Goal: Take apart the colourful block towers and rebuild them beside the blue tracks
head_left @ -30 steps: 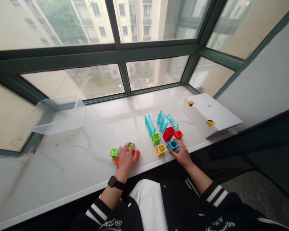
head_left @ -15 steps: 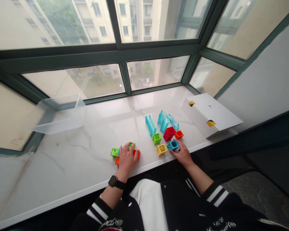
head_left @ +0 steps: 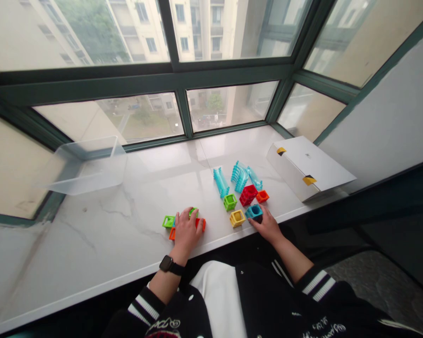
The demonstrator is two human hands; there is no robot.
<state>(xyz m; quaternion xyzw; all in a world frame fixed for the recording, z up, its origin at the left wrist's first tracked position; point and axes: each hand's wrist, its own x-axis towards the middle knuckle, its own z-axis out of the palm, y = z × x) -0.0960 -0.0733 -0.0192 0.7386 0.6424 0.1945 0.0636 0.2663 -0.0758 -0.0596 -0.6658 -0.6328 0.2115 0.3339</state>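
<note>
My left hand rests over a cluster of joined toy blocks, its fingers curled on them from above. A green block sticks out on the left, an orange block at the lower left; bits of blue, green and red-orange show between and beside the fingers. My right hand grips a blue cube block on its right side, thumb below and fingers behind. Beside that cube are a yellow block, a green cube, a red block and an orange block.
Translucent blue track pieces, one straight and one curved, lie behind the blocks. A clear plastic bin stands on the left of the white marbled counter. A white box with yellow-black tabs sits at the right, under the windows.
</note>
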